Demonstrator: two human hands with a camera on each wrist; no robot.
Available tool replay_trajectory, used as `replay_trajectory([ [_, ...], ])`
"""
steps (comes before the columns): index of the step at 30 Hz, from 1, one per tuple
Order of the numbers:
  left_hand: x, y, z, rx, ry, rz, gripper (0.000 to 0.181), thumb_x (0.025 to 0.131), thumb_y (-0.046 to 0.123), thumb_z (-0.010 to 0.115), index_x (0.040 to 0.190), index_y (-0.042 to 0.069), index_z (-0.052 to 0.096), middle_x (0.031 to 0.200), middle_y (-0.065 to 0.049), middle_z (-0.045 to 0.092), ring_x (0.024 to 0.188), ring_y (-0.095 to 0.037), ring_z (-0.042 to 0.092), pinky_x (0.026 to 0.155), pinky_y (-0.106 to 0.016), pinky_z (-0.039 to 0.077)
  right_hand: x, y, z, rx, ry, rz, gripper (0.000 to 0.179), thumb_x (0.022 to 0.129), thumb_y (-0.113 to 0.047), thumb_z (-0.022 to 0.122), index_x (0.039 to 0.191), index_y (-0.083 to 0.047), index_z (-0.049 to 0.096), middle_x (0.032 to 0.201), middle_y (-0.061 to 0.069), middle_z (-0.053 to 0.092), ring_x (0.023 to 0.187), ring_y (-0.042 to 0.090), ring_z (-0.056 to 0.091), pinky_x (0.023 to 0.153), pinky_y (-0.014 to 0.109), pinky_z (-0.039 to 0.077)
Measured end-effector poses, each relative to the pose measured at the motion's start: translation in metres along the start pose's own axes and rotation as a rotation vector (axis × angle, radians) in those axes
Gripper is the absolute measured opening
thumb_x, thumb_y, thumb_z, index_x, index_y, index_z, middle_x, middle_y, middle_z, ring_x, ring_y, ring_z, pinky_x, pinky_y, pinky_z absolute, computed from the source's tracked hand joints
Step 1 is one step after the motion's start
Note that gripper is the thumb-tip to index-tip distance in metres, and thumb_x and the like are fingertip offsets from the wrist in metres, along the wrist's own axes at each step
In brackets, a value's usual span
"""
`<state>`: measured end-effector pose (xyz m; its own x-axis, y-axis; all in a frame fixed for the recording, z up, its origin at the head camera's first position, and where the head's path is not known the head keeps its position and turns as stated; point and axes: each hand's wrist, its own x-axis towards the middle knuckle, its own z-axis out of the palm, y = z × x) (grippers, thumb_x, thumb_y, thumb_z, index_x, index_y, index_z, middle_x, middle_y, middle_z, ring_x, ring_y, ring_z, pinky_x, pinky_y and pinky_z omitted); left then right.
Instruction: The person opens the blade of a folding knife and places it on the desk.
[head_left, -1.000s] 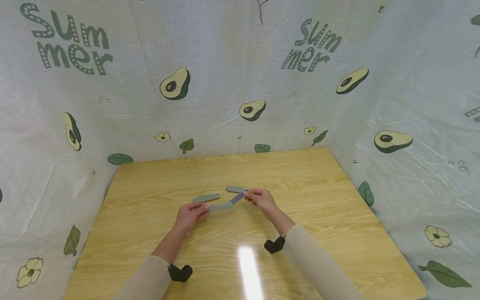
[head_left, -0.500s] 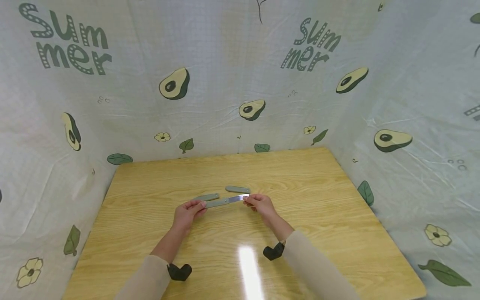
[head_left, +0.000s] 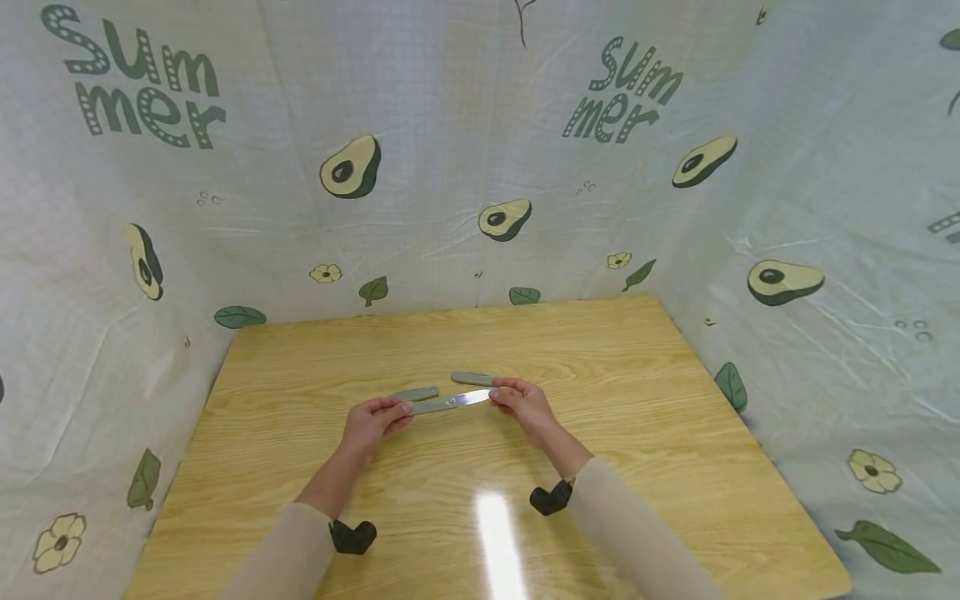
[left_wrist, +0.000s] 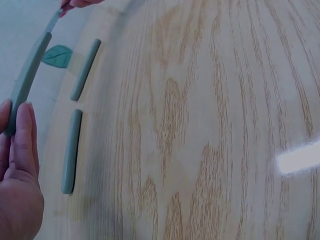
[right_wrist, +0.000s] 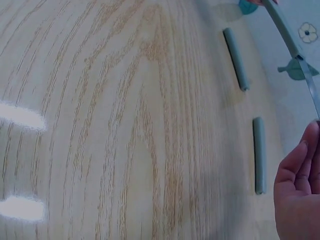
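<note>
A folding knife with a grey-green handle is held up over the table between both hands, its shiny blade swung out nearly in line with the handle. My left hand grips the handle's far end between thumb and fingers, as the left wrist view also shows. Thumb and fingers of my right hand pinch the blade near its tip, which they cover. Just behind, two similar grey-green knives lie folded on the table: one partly behind the left hand, the other close to the right fingertips.
The wood-grain table has a bright light reflection near its front. A white cloth printed with avocados, leaves and lettering hangs behind the table and along both sides. Each wrist carries a small black device.
The blade has turned from a clear angle to the handle until nearly straight with it. My left hand has shifted slightly left, and both hands keep their hold on the knife.
</note>
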<state>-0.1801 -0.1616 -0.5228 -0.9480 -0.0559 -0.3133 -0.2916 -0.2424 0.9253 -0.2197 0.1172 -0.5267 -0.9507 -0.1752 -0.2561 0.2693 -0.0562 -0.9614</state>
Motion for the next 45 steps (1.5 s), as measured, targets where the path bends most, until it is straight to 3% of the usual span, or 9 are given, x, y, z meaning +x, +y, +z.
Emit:
replay_trajectory([
  [3,0.002,-0.001,0.000,0.008,0.000,0.002,0.023,0.088,0.000,0.067,0.106,-0.012,0.061,0.080,0.001,0.069,0.076,-0.009,0.071,0.077,-0.022,0.061,0.001,0.001,0.000,0.000,0.012,-0.003,0.038,0.090,-0.007,0.066,0.124,0.009,0.056,0.082,-0.008,0.071,0.085,0.014,0.068,0.085,0.030,0.057],
  [10,0.010,-0.013,0.006,0.000,0.076,-0.002,0.038,0.090,0.001,0.065,0.124,-0.015,0.056,0.090,0.001,0.069,0.084,-0.009,0.071,0.084,-0.025,0.060,0.003,0.003,0.005,0.000,0.093,0.019,0.033,0.089,-0.006,0.067,0.119,0.007,0.060,0.084,-0.001,0.073,0.078,0.010,0.069,0.082,0.032,0.057],
  [15,0.011,-0.022,0.011,0.002,0.138,-0.002,0.040,0.091,-0.001,0.062,0.128,-0.014,0.053,0.119,-0.019,0.062,0.091,-0.011,0.070,0.086,-0.023,0.058,0.007,0.011,0.011,0.020,0.168,0.054,0.036,0.088,-0.005,0.068,0.121,0.008,0.058,0.082,0.001,0.072,0.072,0.008,0.069,0.070,0.023,0.056],
  [18,0.010,-0.026,0.013,0.020,0.179,-0.020,0.039,0.092,-0.002,0.061,0.129,-0.014,0.053,0.132,-0.030,0.053,0.101,-0.019,0.069,0.085,-0.021,0.058,0.009,0.018,0.014,0.048,0.198,0.090,0.038,0.087,-0.002,0.068,0.122,0.008,0.056,0.082,0.003,0.072,0.072,0.009,0.070,0.068,0.020,0.058],
  [24,0.012,-0.035,0.013,0.028,0.253,-0.029,0.040,0.091,-0.002,0.062,0.128,-0.013,0.054,0.133,-0.032,0.052,0.116,-0.035,0.060,0.085,-0.023,0.058,0.009,0.024,0.019,0.052,0.214,0.114,0.040,0.086,0.002,0.068,0.122,0.009,0.054,0.088,0.011,0.072,0.069,0.010,0.070,0.061,0.016,0.058],
  [30,0.014,-0.040,0.013,0.128,0.295,-0.012,0.037,0.091,0.005,0.065,0.125,-0.009,0.059,0.128,-0.029,0.058,0.104,-0.028,0.068,0.082,-0.022,0.059,0.011,0.024,0.021,-0.008,0.235,0.126,0.038,0.086,-0.002,0.070,0.121,0.007,0.056,0.090,0.014,0.073,0.067,0.011,0.071,0.057,0.015,0.056],
  [38,0.012,-0.041,0.013,0.311,0.352,0.011,0.034,0.088,0.017,0.071,0.116,-0.001,0.069,0.118,-0.022,0.067,0.082,-0.012,0.073,0.071,-0.018,0.060,0.013,0.026,0.021,-0.082,0.243,0.155,0.033,0.087,-0.002,0.069,0.118,0.001,0.058,0.080,0.011,0.074,0.056,0.009,0.066,0.048,0.014,0.051],
  [45,0.015,-0.042,0.011,0.346,0.368,0.019,0.033,0.085,0.017,0.075,0.112,0.000,0.071,0.109,-0.020,0.070,0.076,-0.008,0.072,0.067,-0.019,0.060,0.013,0.026,0.020,-0.097,0.246,0.158,0.037,0.086,-0.003,0.071,0.119,0.000,0.057,0.078,0.010,0.074,0.053,0.009,0.066,0.047,0.014,0.052],
])
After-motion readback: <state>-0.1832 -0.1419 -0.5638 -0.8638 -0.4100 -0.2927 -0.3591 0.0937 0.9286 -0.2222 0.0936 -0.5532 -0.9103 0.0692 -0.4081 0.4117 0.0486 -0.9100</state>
